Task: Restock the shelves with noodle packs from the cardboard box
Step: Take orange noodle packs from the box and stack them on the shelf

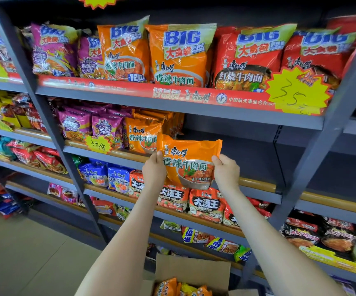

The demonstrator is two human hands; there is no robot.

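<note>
1. Supply. The brown cardboard box (192, 271) stands on the floor at the bottom edge of the view, directly below the arms, with its flap raised. Several orange packs (166, 287) show inside it, so stock remains to be shelved.

2. Grip. Both arms reach up and forward. The left hand (154, 171) pinches the left edge of one orange plastic noodle pack (189, 165), and the right hand (226, 173) pinches the right edge. On each hand the fingers are clamped on the pack, with the thumb on the printed face and the other fingers behind the film, out of view. The two-sided hold keeps the soft pack flat, upright and label-forward, as display stock should face.

3. Position. The held pack hangs in front of the grey metal shelf (256, 194) that forms the second level from the top. It is clear of the shelf and not yet set down.

4. Destination. Just behind and to the left stands a row of matching orange packs (141, 138), with purple noodle packs (74, 124) further left. To the right of the orange row the shelf is bare — the likely slot for this pack, which groups the same flavour together.

5. Background. On the level above, large orange and red bags (179, 54) stand upright behind a red printed strip (172, 95).
</note>
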